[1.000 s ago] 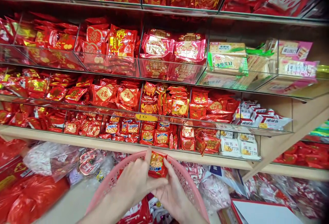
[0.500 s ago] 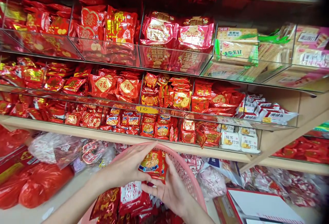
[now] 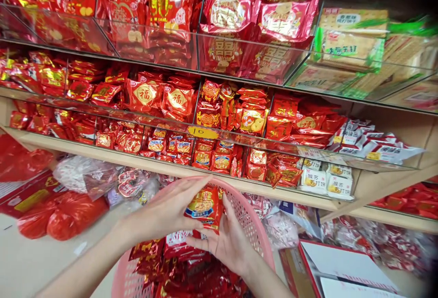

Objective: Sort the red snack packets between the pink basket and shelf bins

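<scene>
Between my two hands is a small stack of red snack packets (image 3: 204,206), the front one showing a golden biscuit picture and a blue band. My left hand (image 3: 167,206) closes on the stack from the left, fingers stretched along its top and thumb below. From the right, my right hand (image 3: 227,238) grips the same packets, fingers curled underneath. Directly below is a pink plastic basket (image 3: 262,229) with a perforated wall. Inside lie many red packets (image 3: 195,277) and a white-and-red packet (image 3: 179,238), partly covered by my hands.
Shelves ahead hold rows of red packets (image 3: 145,95), pink-red packets (image 3: 287,19), green-edged crackers (image 3: 352,42) and white packets (image 3: 338,184). A yellow "10" tag (image 3: 203,132) marks one ledge. Red plastic bags (image 3: 65,213) lie left on the floor; an open box (image 3: 342,261) is at right.
The view has shifted, with the upper shelves moving up and more of the basket showing. Both hands keep hold of the snack packets above the basket.
</scene>
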